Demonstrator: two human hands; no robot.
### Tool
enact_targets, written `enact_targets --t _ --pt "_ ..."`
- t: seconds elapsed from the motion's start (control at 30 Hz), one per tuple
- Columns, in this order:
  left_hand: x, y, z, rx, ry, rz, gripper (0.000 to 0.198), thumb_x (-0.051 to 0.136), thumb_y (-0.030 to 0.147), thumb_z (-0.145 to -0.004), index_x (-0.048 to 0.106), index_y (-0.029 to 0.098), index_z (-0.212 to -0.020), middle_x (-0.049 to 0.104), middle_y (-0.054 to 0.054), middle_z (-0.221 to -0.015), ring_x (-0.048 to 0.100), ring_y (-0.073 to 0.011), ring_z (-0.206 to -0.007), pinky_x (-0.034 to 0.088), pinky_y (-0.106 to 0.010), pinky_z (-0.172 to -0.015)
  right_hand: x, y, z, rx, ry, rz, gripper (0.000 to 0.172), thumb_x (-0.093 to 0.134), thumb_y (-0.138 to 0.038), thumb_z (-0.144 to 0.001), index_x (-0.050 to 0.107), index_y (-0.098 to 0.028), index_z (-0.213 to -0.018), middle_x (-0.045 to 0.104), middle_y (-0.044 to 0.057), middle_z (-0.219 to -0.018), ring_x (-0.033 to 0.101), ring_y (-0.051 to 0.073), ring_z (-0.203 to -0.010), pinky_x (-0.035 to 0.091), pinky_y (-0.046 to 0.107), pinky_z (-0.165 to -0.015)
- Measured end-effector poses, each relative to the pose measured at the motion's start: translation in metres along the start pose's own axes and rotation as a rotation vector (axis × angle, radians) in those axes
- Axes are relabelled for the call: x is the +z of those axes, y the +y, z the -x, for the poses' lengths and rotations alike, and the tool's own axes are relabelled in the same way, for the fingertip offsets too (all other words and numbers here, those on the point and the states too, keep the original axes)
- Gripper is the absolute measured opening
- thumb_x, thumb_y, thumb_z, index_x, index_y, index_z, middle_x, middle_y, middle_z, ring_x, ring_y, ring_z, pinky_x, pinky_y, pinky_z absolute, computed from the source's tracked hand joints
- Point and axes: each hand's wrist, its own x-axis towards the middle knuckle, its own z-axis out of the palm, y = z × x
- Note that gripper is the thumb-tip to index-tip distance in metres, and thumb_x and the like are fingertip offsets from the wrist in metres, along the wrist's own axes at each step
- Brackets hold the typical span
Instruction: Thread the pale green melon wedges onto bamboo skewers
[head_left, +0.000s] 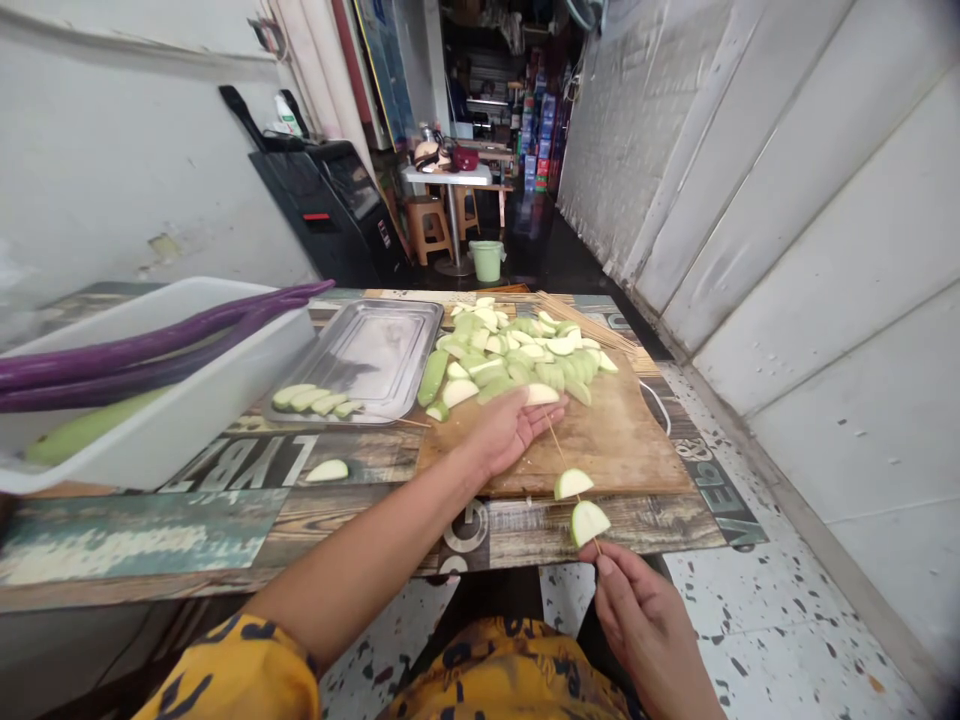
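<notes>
Pale green squash slices (517, 355) heap on a tan wooden cutting board (622, 440), purple eggplants (150, 350) fill a white tub (187, 420), and the table (247, 520) wears lettered, teal-patched print.

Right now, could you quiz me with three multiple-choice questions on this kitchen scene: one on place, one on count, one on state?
1. Where does the finished skewer lie?
A metal tray
B white tub
C floor

2. How many slices are on the skewer in the right hand?
A two
B five
C none

3. What is the left hand doing?
A gripping a knife
B touching a slice at the pile
C resting in the lap

Answers: 1 A, it rests on the metal tray's near edge. 2 A, two pieces show. 3 B, fingertips meet a slice.
</notes>
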Motion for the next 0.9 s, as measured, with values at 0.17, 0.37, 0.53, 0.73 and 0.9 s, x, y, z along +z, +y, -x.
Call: enact_targets --t 0.17,0.37,0.53,0.73,0.9 --pt "-0.0036 -0.0023 -0.0020 0.027 -0.027 -0.003 0.024 0.036 0.017 -0.090 0.057 0.004 -0.091 0.065 -0.022 -0.101 0.063 -0.0248 -0.097 0.046 -0.041 -0.094 -0.0004 0.0023 -0.0023 0.001 -0.007 0.012 0.042 0.051 -0.052 -0.081 0.053 -0.014 -0.098 0.022 -0.009 -0.049 0.018 0.005 -0.044 0.011 0.018 -0.038" --pt "-0.0052 -0.0034 -0.0027 0.035 -0.025 0.001 0.023 0.036 0.018 -0.091 0.056 0.005 -0.090 0.065 -0.021 -0.100 0.064 -0.0238 -0.096 0.046 -0.041 -0.093 -0.0002 0.0036 -0.0051 -0.014 -0.003 0.032 0.041 0.051 -0.052 -0.081 0.053 -0.014 -0.099 0.023 -0.009 -0.049 0.018 0.005 -0.044 0.012 0.018 -0.039" --pt "-0.0047 -0.0036 -0.0031 0.047 -0.015 0.005 0.022 0.037 0.018 -0.091 0.055 0.006 -0.089 0.065 -0.021 -0.099 0.064 -0.0240 -0.095 0.047 -0.040 -0.092 0.0000 0.0037 -0.0037 0.000 -0.021 0.005 0.040 0.051 -0.052 -0.081 0.052 -0.015 -0.098 0.022 -0.010 -0.049 0.018 0.005 -0.044 0.012 0.018 -0.039" --pt "-0.0020 -0.0029 -0.0009 0.047 -0.002 -0.004 0.022 0.036 0.017 -0.091 0.055 0.007 -0.088 0.066 -0.020 -0.097 0.064 -0.0224 -0.095 0.046 -0.041 -0.094 0.0020 0.0051 -0.0052 0.000 -0.010 -0.001 0.042 0.051 -0.052 -0.081 0.051 -0.015 -0.102 0.023 -0.010 -0.048 0.017 0.005 -0.043 0.011 0.018 -0.039" --pt "0.0004 -0.0017 0.0012 0.049 0.012 0.002 0.018 0.038 0.014 -0.090 0.054 0.007 -0.088 0.066 -0.020 -0.096 0.064 -0.0230 -0.096 0.046 -0.041 -0.094 0.0037 0.0045 -0.0050 0.003 -0.005 -0.017 0.042 0.051 -0.052 -0.081 0.051 -0.015 -0.102 0.022 -0.010 -0.049 0.017 0.005 -0.043 0.011 0.018 -0.039"
